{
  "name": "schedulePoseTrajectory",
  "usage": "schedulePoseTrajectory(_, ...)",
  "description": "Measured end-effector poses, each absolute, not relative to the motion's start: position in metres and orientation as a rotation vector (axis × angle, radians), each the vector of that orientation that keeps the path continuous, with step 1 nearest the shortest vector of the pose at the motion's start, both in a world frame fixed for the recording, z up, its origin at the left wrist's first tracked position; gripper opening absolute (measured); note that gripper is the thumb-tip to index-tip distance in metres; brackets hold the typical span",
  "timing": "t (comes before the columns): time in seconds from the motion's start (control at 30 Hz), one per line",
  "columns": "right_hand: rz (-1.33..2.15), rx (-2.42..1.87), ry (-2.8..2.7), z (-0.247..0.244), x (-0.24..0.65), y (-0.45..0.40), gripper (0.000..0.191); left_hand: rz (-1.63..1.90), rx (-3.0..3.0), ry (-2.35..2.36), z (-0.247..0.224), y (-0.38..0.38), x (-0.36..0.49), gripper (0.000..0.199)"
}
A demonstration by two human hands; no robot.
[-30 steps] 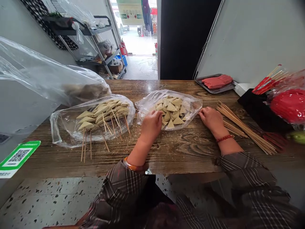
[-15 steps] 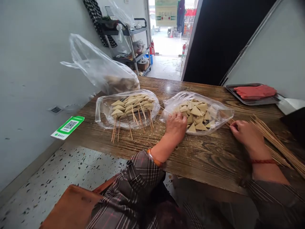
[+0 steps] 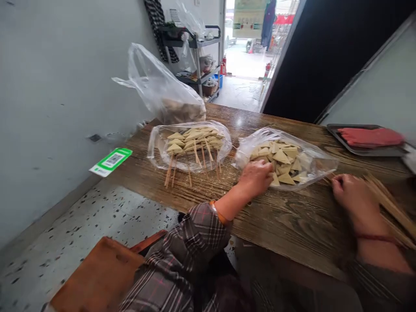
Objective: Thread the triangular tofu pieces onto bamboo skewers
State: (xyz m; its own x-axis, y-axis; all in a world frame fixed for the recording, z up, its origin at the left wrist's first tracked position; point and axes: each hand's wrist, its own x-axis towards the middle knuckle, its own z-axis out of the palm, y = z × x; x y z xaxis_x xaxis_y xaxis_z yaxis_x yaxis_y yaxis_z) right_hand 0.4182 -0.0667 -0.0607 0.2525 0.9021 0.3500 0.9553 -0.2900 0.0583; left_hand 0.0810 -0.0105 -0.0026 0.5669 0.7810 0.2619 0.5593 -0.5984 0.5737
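Observation:
My left hand (image 3: 259,176) rests at the near left side of a clear plastic bag (image 3: 320,167), its fingers curled down. Whatever they pinch is hidden behind the knuckles. Pale tan triangular slices (image 3: 282,157), looking like dried tofu, lie heaped on the bag. Off the bag's right end, my right hand (image 3: 354,197) is closed, with a thin bamboo skewer (image 3: 329,176) poking out at its fingertips. More skewers (image 3: 391,201) lie bundled beside and beyond that hand. To the left, skewered triangles (image 3: 195,139) are stacked on another clear bag (image 3: 156,149), sticks pointing towards me.
A tall plastic bag (image 3: 159,82) with brownish contents stands at the table's back left. At the right is a dark tray (image 3: 344,145) holding pink-red slabs (image 3: 370,136). A green-and-white code card (image 3: 111,162) sits by the left wall. Behind are a shelf cart (image 3: 198,43) and doorway.
The view has turned left, so everything sits farther right in the picture. My left hand's fingers are more curled at the bag's near side. My right hand stays closed beside the skewers.

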Motion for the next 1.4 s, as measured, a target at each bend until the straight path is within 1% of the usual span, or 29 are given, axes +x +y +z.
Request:
schedulePoseTrajectory(0.07,-0.475,-2.361,-1.632,-0.042,0.4,-0.07,0.027,0.889,2.029,1.002,-0.001,-0.008,0.082,0.004)
schedulePoseTrajectory(0.1,-0.494,-2.329,-1.554,-0.034,0.392,-0.07,0.029,0.944,1.817,0.954,0.0,-0.006,0.083,0.007)
schedulePoseTrajectory(0.2,-0.566,-2.123,-1.448,-0.018,0.376,-0.071,0.031,0.934,1.303,0.741,0.004,-0.001,0.083,0.022)
schedulePoseTrajectory(0.27,-0.578,-1.965,-1.481,-0.011,0.368,-0.073,0.032,0.954,1.131,0.656,0.007,0.0,0.083,0.028)
schedulePoseTrajectory(0.3,-0.575,-1.894,-1.508,-0.007,0.362,-0.074,0.033,0.97,1.071,0.635,0.009,-0.001,0.082,0.028)
schedulePoseTrajectory(0.43,-0.496,-1.691,-1.611,0.015,0.32,-0.073,0.035,0.986,0.902,0.616,0.012,-0.002,0.083,0.02)
schedulePoseTrajectory(0.53,-0.293,-1.501,-1.716,0.033,0.278,-0.071,0.03,0.98,0.861,0.575,0.009,-0.001,0.082,0.028)
schedulePoseTrajectory(0.6,-0.065,-1.379,-1.775,0.039,0.258,-0.069,0.025,0.979,0.887,0.547,0.007,0.0,0.082,0.036)
schedulePoseTrajectory(0.67,0.196,-1.323,-1.761,0.04,0.248,-0.067,0.022,0.976,0.943,0.552,0.004,0.002,0.083,0.039)
schedulePoseTrajectory(0.73,0.498,-1.304,-1.659,0.036,0.247,-0.068,0.021,0.972,1.012,0.577,0.003,0.003,0.083,0.035)
schedulePoseTrajectory(0.83,0.95,-1.234,-1.337,0.029,0.251,-0.072,0.022,0.977,1.086,0.605,0.004,0.003,0.084,0.026)
schedulePoseTrajectory(0.93,1.221,-1.136,-1.046,0.03,0.253,-0.075,0.025,0.987,1.076,0.626,0.006,0.002,0.084,0.03)
schedulePoseTrajectory(1.03,1.372,-1.082,-0.893,0.033,0.253,-0.074,0.027,0.974,1.032,0.65,0.008,0.002,0.083,0.04)
schedulePoseTrajectory(1.1,1.447,-1.055,-0.827,0.034,0.253,-0.072,0.027,0.963,1.029,0.675,0.01,0.003,0.082,0.043)
schedulePoseTrajectory(1.2,1.489,-1.026,-0.773,0.029,0.253,-0.067,0.027,0.966,1.055,0.706,0.011,0.004,0.08,0.042)
schedulePoseTrajectory(1.4,1.401,-1.05,-0.786,0.017,0.252,-0.062,0.032,0.99,1.053,0.709,0.013,0.005,0.08,0.036)
